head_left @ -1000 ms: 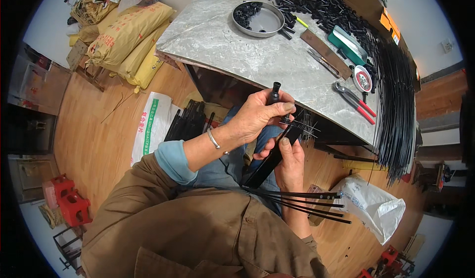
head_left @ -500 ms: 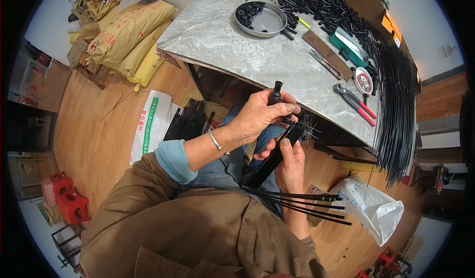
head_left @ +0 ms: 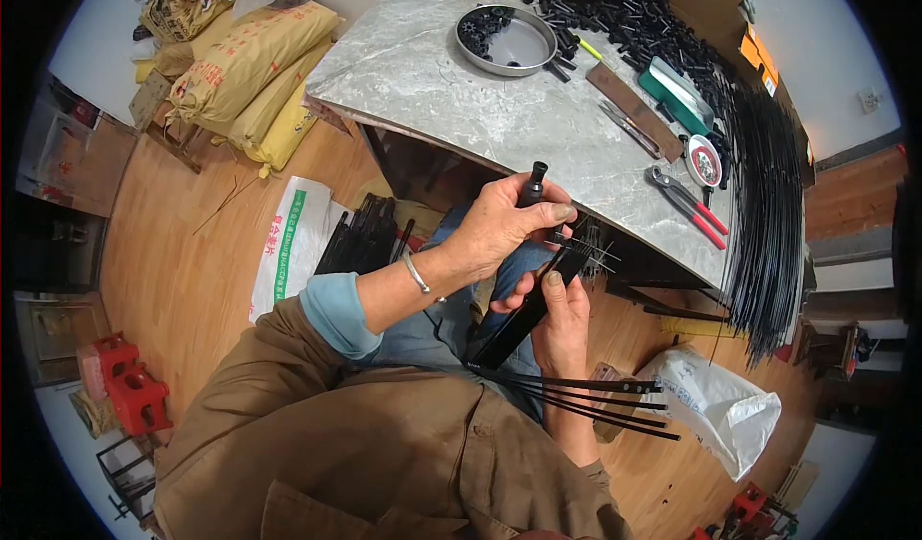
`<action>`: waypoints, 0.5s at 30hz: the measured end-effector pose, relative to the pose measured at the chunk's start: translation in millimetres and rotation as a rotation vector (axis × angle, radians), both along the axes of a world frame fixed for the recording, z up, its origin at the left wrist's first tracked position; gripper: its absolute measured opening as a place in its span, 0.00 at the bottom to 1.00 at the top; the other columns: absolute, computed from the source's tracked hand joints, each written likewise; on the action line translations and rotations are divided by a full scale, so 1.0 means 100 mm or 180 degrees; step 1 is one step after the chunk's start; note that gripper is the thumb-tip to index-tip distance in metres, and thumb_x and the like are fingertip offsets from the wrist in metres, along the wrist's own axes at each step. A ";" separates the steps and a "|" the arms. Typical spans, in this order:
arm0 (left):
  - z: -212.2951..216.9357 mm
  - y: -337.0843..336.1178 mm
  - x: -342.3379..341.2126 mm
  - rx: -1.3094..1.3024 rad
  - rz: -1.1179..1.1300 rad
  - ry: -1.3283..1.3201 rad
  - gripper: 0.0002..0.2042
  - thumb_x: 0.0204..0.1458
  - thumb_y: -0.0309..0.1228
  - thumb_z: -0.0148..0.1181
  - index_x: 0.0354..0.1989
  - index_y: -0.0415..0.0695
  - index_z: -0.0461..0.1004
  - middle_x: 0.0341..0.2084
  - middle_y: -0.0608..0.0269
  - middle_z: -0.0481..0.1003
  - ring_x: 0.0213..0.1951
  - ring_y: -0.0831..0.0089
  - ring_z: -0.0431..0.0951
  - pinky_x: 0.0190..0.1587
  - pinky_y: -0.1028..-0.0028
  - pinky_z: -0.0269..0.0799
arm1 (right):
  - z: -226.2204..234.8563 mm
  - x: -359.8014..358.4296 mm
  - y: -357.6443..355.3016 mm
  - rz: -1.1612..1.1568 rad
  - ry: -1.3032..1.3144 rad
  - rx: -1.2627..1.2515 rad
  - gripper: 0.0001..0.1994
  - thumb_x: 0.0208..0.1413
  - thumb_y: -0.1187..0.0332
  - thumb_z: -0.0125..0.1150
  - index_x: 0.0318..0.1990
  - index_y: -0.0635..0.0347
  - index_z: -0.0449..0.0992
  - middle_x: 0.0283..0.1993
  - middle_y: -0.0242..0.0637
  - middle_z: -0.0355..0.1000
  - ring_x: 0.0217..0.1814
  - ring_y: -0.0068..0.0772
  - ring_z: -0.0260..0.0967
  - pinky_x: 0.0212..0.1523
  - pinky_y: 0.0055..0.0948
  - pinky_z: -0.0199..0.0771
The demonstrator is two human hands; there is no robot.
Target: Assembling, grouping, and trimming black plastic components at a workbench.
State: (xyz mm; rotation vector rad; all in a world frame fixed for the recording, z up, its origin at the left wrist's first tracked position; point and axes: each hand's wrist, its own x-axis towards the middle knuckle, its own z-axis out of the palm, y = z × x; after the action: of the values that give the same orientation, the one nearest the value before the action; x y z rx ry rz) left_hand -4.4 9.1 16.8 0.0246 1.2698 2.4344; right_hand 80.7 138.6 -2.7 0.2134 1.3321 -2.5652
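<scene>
Near the table's front edge, my left hand [head_left: 504, 221] is closed round a small black stepped cylinder [head_left: 533, 186], its narrow end pointing up. Below it, my right hand [head_left: 561, 321] grips a flat black bar-like piece [head_left: 507, 340] that slants down toward my lap, thumb on its upper end. Thin wire-like rods [head_left: 597, 256] stick out crosswise at that upper end, close under my left fingertips. Whether the cylinder touches them is hidden by my fingers. Several slim black rods [head_left: 595, 405] fan out to the right from the piece's lower end, across my right forearm.
On the grey table [head_left: 413, 88] lie a round metal tin [head_left: 533, 45] with small black parts, red-handled pliers [head_left: 693, 211], tweezers [head_left: 629, 129], a green case [head_left: 675, 98], a heap of black parts [head_left: 615, 12] and long black wires [head_left: 768, 223]. Yellow sacks [head_left: 254, 64] stand left.
Both hands keep their grips and nearly the same place. The left hand has shifted very slightly; the view has moved a little.
</scene>
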 end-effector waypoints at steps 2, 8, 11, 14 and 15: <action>0.00 0.00 0.01 -0.0024 0.0001 -0.0002 0.09 0.52 0.27 0.62 0.39 0.38 0.73 0.32 0.63 0.75 0.34 0.75 0.77 0.36 0.76 0.76 | -0.01 0.00 0.00 -0.0005 -0.0018 -0.0022 0.10 0.64 0.63 0.48 0.44 0.61 0.65 0.33 0.36 0.69 0.31 0.28 0.72 0.36 0.37 0.81; -0.02 -0.02 -0.01 -0.0006 0.0034 -0.0106 0.10 0.52 0.29 0.63 0.39 0.37 0.72 0.35 0.58 0.77 0.38 0.71 0.78 0.41 0.74 0.76 | -0.03 -0.01 -0.01 -0.0061 0.0004 0.0011 0.11 0.64 0.63 0.49 0.46 0.61 0.65 0.31 0.36 0.69 0.29 0.29 0.71 0.33 0.38 0.81; 0.00 0.00 0.00 -0.0043 0.0041 -0.0089 0.09 0.52 0.28 0.62 0.38 0.39 0.73 0.32 0.63 0.75 0.34 0.75 0.77 0.36 0.77 0.76 | -0.03 -0.03 0.00 -0.0006 -0.0019 -0.0048 0.09 0.64 0.65 0.47 0.44 0.61 0.64 0.32 0.37 0.69 0.31 0.28 0.72 0.36 0.36 0.81; -0.01 0.01 0.00 -0.0148 0.0023 -0.0001 0.08 0.52 0.28 0.62 0.38 0.38 0.73 0.31 0.64 0.75 0.34 0.76 0.77 0.37 0.77 0.76 | -0.03 -0.03 0.00 0.0009 -0.0028 -0.0033 0.09 0.64 0.65 0.47 0.44 0.61 0.64 0.32 0.37 0.69 0.31 0.28 0.72 0.36 0.36 0.81; -0.01 0.01 0.00 -0.0139 0.0009 0.0040 0.08 0.52 0.27 0.62 0.38 0.38 0.73 0.31 0.64 0.75 0.34 0.76 0.77 0.37 0.77 0.76 | -0.02 -0.03 0.00 0.0012 -0.0029 -0.0024 0.09 0.65 0.65 0.47 0.44 0.62 0.64 0.32 0.37 0.69 0.31 0.28 0.72 0.36 0.36 0.81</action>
State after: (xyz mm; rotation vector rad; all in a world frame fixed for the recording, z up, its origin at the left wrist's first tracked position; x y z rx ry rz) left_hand -4.6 10.1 16.0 0.0261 1.3287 2.4118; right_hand 77.3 138.4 -4.9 0.2206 1.3183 -2.5627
